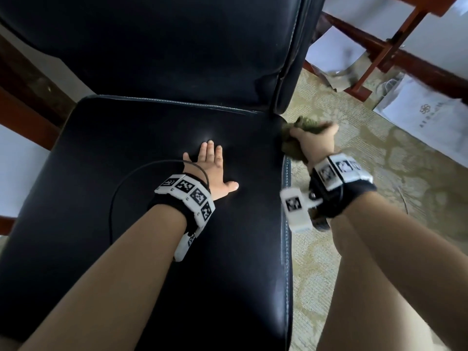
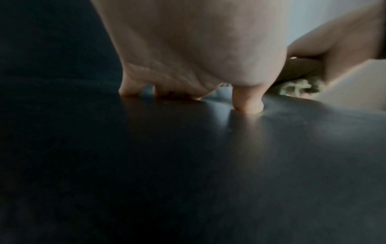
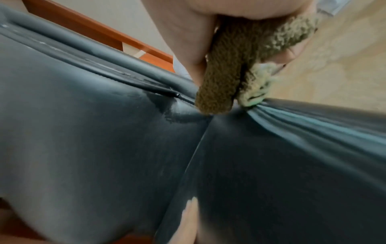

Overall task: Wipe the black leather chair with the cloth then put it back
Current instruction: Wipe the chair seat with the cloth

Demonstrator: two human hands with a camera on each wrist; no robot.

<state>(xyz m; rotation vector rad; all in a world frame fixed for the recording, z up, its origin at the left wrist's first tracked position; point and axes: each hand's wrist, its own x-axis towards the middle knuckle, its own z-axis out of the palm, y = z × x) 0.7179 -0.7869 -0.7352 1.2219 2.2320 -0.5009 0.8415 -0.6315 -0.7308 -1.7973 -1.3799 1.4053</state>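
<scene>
Pressure stays even as we brace our flat left hand (image 1: 212, 171) on the chair (image 1: 162, 224) seat, right hand (image 1: 312, 140) gripping the cloth (image 1: 291, 145) at its rear right corner.

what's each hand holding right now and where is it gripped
The right hand grips the bunched green cloth around its middle, ends sticking out. The left hand holds nothing; it presses flat on the chair seat.
</scene>
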